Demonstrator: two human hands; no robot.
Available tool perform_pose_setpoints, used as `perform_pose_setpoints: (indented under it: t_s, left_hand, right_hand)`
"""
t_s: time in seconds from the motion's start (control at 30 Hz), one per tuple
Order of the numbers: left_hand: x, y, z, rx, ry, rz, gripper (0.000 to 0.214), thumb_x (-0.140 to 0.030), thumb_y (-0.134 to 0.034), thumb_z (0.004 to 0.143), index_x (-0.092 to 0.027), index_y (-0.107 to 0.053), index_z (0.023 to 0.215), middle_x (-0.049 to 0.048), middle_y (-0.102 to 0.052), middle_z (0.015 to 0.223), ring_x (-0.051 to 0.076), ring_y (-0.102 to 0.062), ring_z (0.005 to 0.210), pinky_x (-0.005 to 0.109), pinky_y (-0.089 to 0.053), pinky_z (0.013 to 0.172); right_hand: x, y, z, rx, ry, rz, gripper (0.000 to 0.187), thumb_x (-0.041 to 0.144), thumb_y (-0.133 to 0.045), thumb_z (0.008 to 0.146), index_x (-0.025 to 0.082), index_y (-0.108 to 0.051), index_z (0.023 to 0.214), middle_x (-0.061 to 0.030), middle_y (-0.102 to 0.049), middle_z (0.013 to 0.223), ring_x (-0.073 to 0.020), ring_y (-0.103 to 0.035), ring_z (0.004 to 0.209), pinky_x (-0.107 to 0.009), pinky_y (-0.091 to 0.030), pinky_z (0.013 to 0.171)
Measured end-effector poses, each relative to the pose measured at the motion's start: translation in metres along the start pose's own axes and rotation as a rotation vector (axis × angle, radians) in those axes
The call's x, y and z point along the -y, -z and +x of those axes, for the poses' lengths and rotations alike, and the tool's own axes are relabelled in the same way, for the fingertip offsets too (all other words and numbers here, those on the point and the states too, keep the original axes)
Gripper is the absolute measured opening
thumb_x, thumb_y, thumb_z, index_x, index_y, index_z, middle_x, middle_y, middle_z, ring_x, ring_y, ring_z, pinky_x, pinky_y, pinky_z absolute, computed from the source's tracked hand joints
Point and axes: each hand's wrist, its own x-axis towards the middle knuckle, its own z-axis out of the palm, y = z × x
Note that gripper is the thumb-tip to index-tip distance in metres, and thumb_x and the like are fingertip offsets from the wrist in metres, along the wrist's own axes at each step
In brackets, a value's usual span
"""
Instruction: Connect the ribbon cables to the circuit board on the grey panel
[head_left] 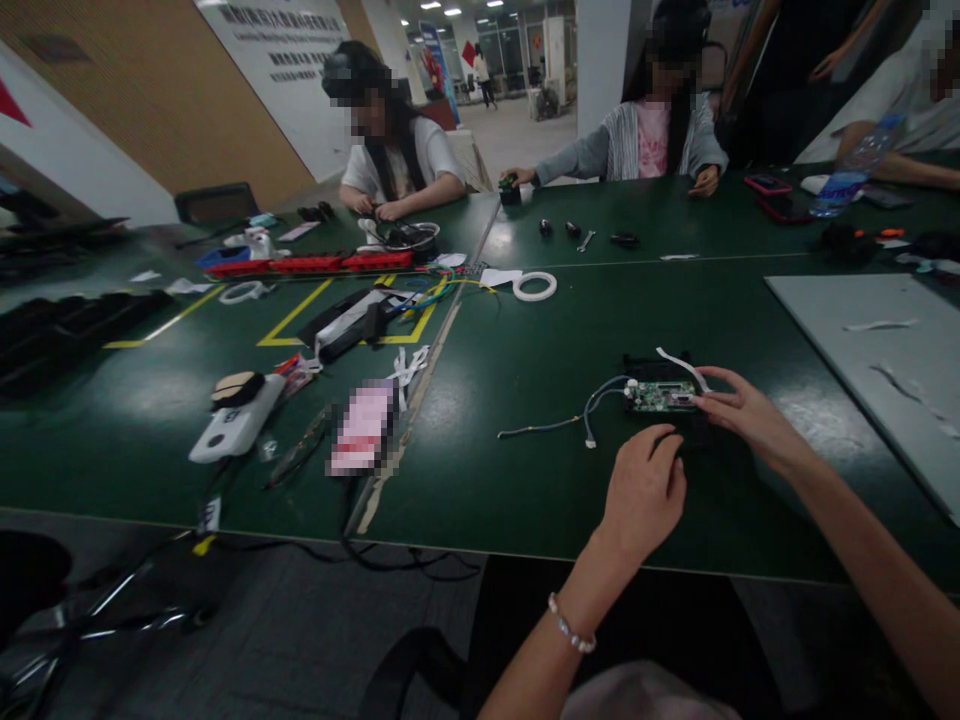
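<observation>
A small green circuit board (660, 397) lies on the table in front of me, against a black plastic housing (645, 366). My right hand (746, 415) is at the board's right end, fingers pinched on a white flat ribbon cable (681, 364) whose free end sticks up to the left. Just below the board hovers my left hand (645, 485), its fingers bent and a little apart, with nothing visible in them. Blue-grey wires (555, 428) with small connectors run out from the board's left side. My right fingertips partly cover the ribbon's lower end.
A grey mat (862, 350) with loose ribbon strips lies to the right. On the left are a phone (365, 425), a white device (238, 415) and a black-and-silver packet (360, 318). A white tape roll (535, 287) and a wrench (586, 241) lie farther back. Several people sit or stand opposite.
</observation>
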Motion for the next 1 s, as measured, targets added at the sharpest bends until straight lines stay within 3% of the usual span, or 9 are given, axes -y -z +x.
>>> perform_pose_setpoints:
  t_s: [0.17,0.4,0.53,0.67,0.9,1.0]
  left_hand:
    - [0.000,0.001,-0.001,0.024,0.010,0.004,0.029,-0.015,-0.043,0.092,-0.016,-0.054,0.118,0.0102,-0.053,0.130,0.022,-0.051,0.121,0.041,-0.046,0.103]
    - [-0.002,0.005,0.000,0.053,0.010,0.012,0.027,-0.016,-0.043,0.092,-0.015,-0.054,0.117,0.0104,-0.052,0.131,0.022,-0.050,0.123,0.041,-0.047,0.102]
    - [-0.002,0.006,0.000,0.052,-0.001,0.010,0.027,-0.016,-0.043,0.092,-0.017,-0.054,0.117,0.0103,-0.052,0.131,0.023,-0.051,0.123,0.044,-0.048,0.100]
    - [-0.002,0.006,-0.001,0.056,-0.003,0.027,0.026,-0.016,-0.043,0.093,-0.017,-0.054,0.117,0.0099,-0.052,0.132,0.022,-0.050,0.124,0.043,-0.048,0.101]
    - [-0.001,0.004,0.000,0.062,-0.007,0.044,0.024,-0.016,-0.044,0.092,-0.016,-0.056,0.113,0.0101,-0.052,0.131,0.022,-0.050,0.123,0.041,-0.047,0.102]
    - [-0.001,0.004,0.002,0.087,-0.025,0.048,0.023,-0.016,-0.044,0.092,-0.015,-0.057,0.112,0.0101,-0.053,0.129,0.021,-0.051,0.122,0.040,-0.047,0.101]
  right_hand:
    - [-0.007,-0.001,0.001,-0.114,0.038,-0.094,0.079,0.044,-0.077,0.067,0.028,-0.041,0.135,-0.0061,-0.068,0.104,-0.0207,-0.066,0.091,-0.032,-0.055,0.080]
    - [0.001,0.010,0.001,-0.241,0.185,-0.646,0.056,0.051,-0.066,0.076,0.026,-0.054,0.124,-0.0043,-0.070,0.091,-0.0219,-0.068,0.077,-0.035,-0.053,0.074]
    - [0.005,0.024,0.007,-0.260,0.267,-0.824,0.046,0.053,-0.060,0.080,0.024,-0.060,0.115,-0.0041,-0.070,0.084,-0.0221,-0.067,0.075,-0.035,-0.049,0.072]
    - [0.006,0.036,0.024,-0.351,0.351,-0.883,0.040,0.052,-0.052,0.084,0.020,-0.066,0.104,-0.0070,-0.068,0.093,-0.0211,-0.064,0.082,-0.033,-0.047,0.075]
    - [-0.007,0.042,0.064,-0.151,0.314,-1.012,0.047,0.057,-0.044,0.085,0.018,-0.070,0.084,-0.0094,-0.065,0.086,-0.0232,-0.060,0.084,-0.033,-0.043,0.071]
    - [-0.009,0.042,0.069,-0.142,0.287,-1.004,0.047,0.059,-0.047,0.082,0.018,-0.070,0.080,-0.0086,-0.064,0.083,-0.0218,-0.059,0.078,-0.032,-0.042,0.068]
